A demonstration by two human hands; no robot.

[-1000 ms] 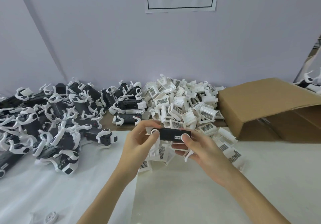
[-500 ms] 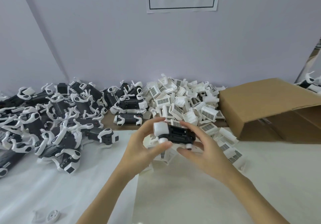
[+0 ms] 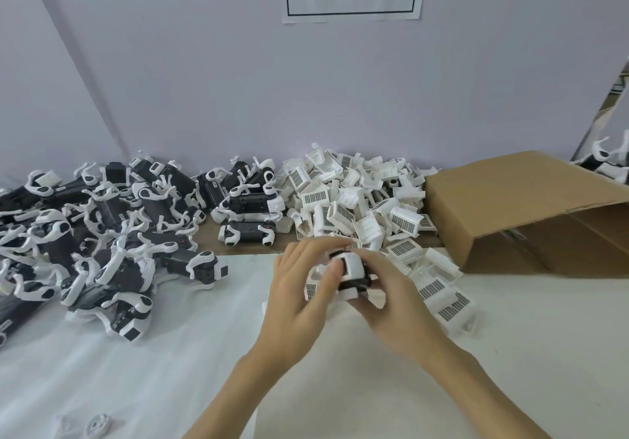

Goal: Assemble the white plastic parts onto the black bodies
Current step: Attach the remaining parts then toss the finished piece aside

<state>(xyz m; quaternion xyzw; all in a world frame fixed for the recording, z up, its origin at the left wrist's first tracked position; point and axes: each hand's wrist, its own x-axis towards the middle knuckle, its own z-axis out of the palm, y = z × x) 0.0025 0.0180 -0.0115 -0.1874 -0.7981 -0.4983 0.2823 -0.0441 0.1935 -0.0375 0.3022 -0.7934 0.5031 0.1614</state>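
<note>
- Head view: The left hand and the right hand are both curled round one black body. It is held up in the air, just over the near edge of the pile of white parts.
- Head view: A second ago the black body lay long and flat between the two hands. Now it is turned end-on, and a white part sits on its end. This looks like the white part is being pushed on, or has just gone on. The hands are a bit blurry, so nobody can tell if it has clicked in all the way.
- Head view: The pile of finished bodies lies well off to the left on the white table.
- Head view: The cardboard box lies on its side to the right, near the white pile. Its open edge is close to the right arm's path.
- Head view: The white table in front of the hands is bare, so there is room there to move. A small white wheel lies by the near left edge.
</note>
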